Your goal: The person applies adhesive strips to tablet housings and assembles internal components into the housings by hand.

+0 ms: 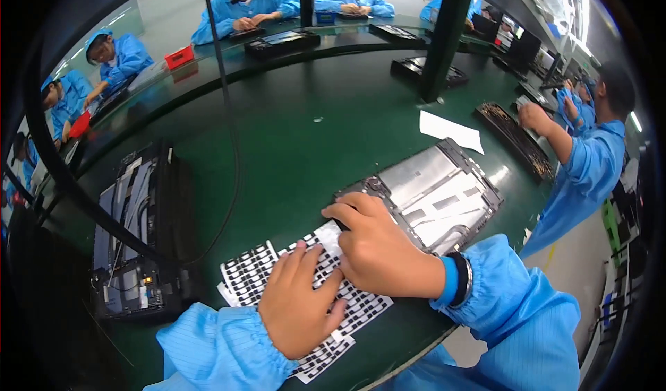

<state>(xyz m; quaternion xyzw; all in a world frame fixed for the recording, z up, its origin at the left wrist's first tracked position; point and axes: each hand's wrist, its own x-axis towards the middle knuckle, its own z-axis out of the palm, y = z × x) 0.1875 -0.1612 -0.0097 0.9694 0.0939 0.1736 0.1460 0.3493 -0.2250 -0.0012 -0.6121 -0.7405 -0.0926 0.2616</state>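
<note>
White sheets of small black adhesive pieces [250, 270] lie overlapped on the green table. My left hand [298, 304] rests flat on them with its fingers spread. Over their upper right edge, my right hand [381, 245] is bent with its fingers curled together; whatever it may pinch is hidden beneath the fingers. Just beyond that hand sits a dark-framed electronic panel [413, 176] with silver metal plates, set at an angle. The right hand covers its near left corner, and I cannot tell whether they touch.
An opened dark device housing [135, 231] with cables stands at the left. A black cable [232, 134] hangs in front of it. White paper [451, 131] and a long tray of small parts [513, 141] lie at right, beside a co-worker [590, 155]. A dark post [447, 37] rises from the table.
</note>
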